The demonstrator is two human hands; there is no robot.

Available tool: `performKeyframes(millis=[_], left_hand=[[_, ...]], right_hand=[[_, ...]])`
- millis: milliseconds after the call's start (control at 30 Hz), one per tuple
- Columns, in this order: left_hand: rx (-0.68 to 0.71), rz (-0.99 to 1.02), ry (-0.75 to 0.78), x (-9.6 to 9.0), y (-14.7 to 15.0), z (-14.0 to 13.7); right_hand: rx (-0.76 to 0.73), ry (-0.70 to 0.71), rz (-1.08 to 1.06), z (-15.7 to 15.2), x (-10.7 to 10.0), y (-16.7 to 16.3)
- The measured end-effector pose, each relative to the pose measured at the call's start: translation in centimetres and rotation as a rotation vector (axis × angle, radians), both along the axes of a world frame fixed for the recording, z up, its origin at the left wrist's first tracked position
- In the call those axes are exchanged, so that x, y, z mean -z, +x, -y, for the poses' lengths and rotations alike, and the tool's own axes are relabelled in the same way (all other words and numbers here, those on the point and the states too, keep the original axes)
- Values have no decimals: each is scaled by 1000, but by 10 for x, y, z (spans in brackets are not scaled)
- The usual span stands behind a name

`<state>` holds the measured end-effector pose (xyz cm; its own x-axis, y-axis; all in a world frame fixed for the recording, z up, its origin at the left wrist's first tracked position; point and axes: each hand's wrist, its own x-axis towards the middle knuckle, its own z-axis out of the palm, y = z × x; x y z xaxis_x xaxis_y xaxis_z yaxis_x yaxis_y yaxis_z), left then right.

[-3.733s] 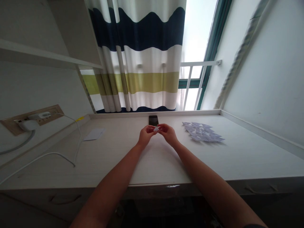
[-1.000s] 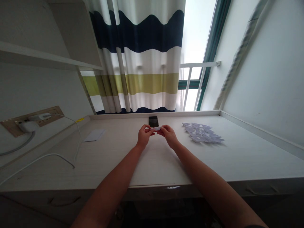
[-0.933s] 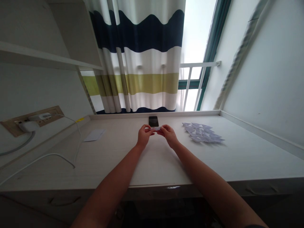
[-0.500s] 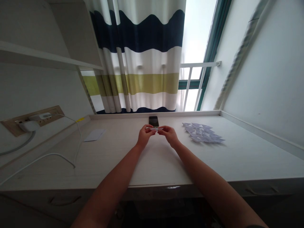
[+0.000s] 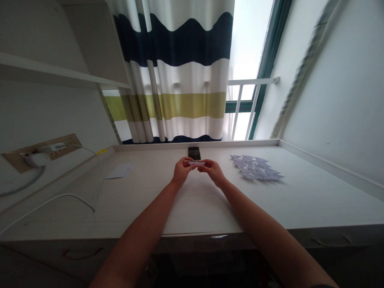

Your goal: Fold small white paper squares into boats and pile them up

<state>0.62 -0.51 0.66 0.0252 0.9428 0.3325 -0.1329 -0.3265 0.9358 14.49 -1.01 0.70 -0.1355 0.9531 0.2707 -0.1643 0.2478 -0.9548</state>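
Observation:
A small folded piece of white paper (image 5: 196, 163) is pinched between both hands above the desk. My left hand (image 5: 181, 170) grips its left end, thumb toward me and fingers behind. On the other end, my right hand (image 5: 213, 171) is closed in a similar pinch. Just beyond the fingers lies a dark phone (image 5: 194, 153), its near edge partly covered by the hands and paper. To the right, several folded white paper pieces (image 5: 256, 168) lie overlapping in rows. Flat white paper sheets (image 5: 120, 171) rest on the left of the desk.
The white desk (image 5: 198, 208) has a raised rim along its back and right side. A white cable (image 5: 99, 172) runs from the wall socket (image 5: 42, 152) across the desk's left part. A striped curtain (image 5: 180, 80) hangs behind, beside a window.
The folded paper has tilted slightly, so more of its face shows toward me. The fingers of my right hand have shifted a little; both hands stay in nearly the same place.

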Motion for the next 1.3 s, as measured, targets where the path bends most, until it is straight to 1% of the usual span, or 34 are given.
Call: performKeyframes(millis=[100, 267, 467, 600, 733, 867, 967, 1133, 1200, 1300], left_hand=[[-2, -7, 8, 0, 0, 0], [11, -21, -33, -1, -1, 1], [116, 11, -99, 1, -4, 1], [114, 24, -95, 0, -5, 0], [135, 72, -100, 0, -6, -1], [186, 151, -155, 3, -5, -3], [155, 156, -180, 4, -5, -4], [88, 131, -143, 1, -3, -2], [82, 117, -142, 1, -2, 0], [106, 78, -182, 1, -2, 0]], right_hand=[[6, 3, 17, -1, 1, 1], [-5, -7, -23, -4, 1, 3], [-12, -19, -13, -5, 0, 6], [-39, -33, -37, -3, -2, 5], [-40, -39, -51, -1, -3, 4], [-5, -36, -43, -4, -1, 5], [11, -33, -43, -5, 0, 5], [20, -39, -57, -4, -1, 4], [17, -38, -49, -2, -2, 4], [13, -24, -29, -2, -1, 3]])
